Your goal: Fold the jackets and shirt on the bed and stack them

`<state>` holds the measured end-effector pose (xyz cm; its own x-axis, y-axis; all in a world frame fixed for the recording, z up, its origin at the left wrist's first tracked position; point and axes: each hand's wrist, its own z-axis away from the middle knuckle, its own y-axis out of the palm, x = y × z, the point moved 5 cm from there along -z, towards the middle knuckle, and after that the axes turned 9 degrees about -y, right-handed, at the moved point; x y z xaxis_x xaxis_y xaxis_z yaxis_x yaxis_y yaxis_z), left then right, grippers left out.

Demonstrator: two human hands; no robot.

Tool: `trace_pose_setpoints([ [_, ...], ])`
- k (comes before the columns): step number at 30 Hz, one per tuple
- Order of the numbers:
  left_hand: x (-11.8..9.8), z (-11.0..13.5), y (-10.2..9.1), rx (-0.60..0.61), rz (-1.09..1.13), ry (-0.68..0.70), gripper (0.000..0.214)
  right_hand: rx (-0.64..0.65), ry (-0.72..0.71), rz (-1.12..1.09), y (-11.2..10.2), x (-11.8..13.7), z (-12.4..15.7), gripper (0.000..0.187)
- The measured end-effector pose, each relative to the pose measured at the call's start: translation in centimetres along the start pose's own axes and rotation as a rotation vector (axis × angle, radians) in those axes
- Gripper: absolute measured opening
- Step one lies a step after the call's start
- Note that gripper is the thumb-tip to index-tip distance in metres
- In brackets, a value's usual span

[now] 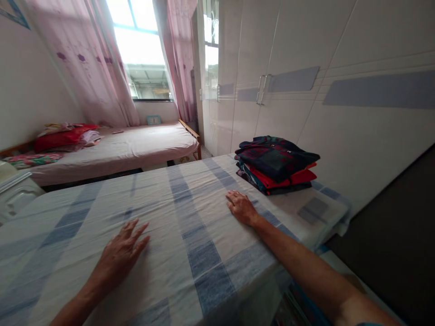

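Note:
My left hand lies flat on a white sheet with blue checks, fingers spread, holding nothing. My right hand also rests palm down on the sheet, further off and to the right, fingers stretched out. A stack of folded clothes, dark plaid on top with red layers under it, sits on the sheet's far right corner, a short way beyond my right hand.
A second bed with a pale pink cover stands by the window, with red and patterned bedding piled at its left end. A white wardrobe with metal handles runs along the right. Pink curtains frame the window.

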<state>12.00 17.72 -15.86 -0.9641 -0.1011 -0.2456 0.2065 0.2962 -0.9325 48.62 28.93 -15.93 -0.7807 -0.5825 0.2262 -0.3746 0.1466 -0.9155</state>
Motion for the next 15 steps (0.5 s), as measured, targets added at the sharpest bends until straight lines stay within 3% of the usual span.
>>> trace_pose_setpoints([
  [2, -2.8, 0.0, 2.2, 0.117, -0.113, 0.044, 0.057, -0.001, 0.009, 0.008, 0.1, -0.1, -0.1, 0.039],
  [4, -3.7, 0.0, 3.1, 0.146, -0.181, 0.039, 0.057, 0.001, 0.013, 0.011, 0.3, -0.1, -0.1, 0.039],
  [11, -1.9, -0.2, 3.6, 0.119, -0.247, 0.112, 0.063, 0.061, -0.047, -0.008, -0.6, -0.5, 1.5, 0.044],
  [15, -1.5, -0.2, 3.8, 0.095, -0.258, 0.134, 0.064, 0.102, -0.027, 0.011, -3.2, -4.5, 6.4, 0.048],
])
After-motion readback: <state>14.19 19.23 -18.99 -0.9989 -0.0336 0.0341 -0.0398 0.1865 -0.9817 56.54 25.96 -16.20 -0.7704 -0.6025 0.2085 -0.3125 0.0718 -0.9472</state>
